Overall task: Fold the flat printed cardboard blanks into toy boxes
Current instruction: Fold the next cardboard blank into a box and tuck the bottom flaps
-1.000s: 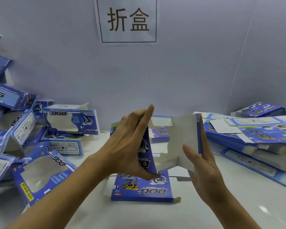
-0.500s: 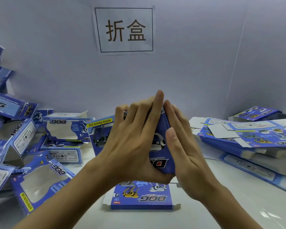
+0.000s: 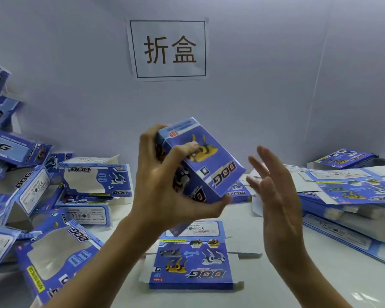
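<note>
Below both hands, a flat blank [image 3: 192, 263] lies on the white table [image 3: 276, 292]. Above it the left hand [image 3: 162, 187] grips a folded blue box [image 3: 200, 161], tilted, fingers curled over its top and thumb under its lower corner. The right hand [image 3: 278, 196] is spread, just beside the box, apart from it. Left of the left hand sit folded boxes [image 3: 53, 196]; right of the right hand, stacked flat blanks [image 3: 351, 192]. Beyond, a paper sign [image 3: 168, 48] hangs on the wall.

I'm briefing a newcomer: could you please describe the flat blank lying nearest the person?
Start at the wall sign and drop to the white table. The flat blank lies alone below the hands, while its neighbours sit in heaps on both sides.
</note>
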